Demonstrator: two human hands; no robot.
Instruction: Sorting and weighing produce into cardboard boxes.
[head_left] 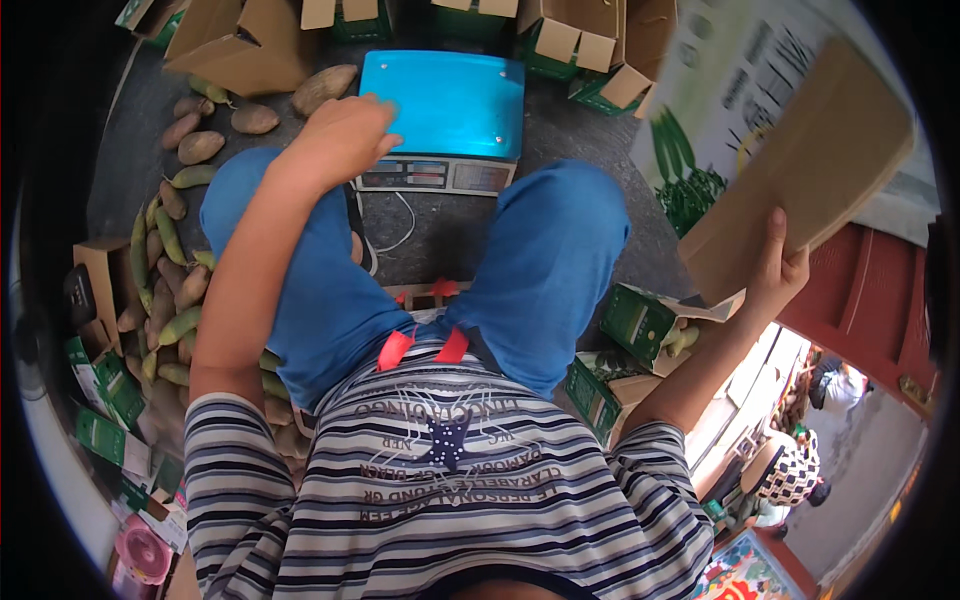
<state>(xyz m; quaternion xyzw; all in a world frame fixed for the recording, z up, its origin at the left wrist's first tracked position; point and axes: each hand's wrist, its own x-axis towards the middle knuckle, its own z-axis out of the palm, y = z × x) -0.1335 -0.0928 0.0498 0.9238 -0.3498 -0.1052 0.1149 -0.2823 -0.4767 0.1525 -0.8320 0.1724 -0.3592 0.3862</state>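
One scale (445, 105) sits on the floor between your knees — your left hand (345, 135) rests curled at its near-left corner, pinching nothing, apparently working the panel. Your right hand (775, 270) clamps one flattened box (800, 170), raised right. Next, probably loading — fruit (170, 260) too many to count.

Produce packing spot: scale (442, 105), cartons (240, 45), fruit (170, 235).
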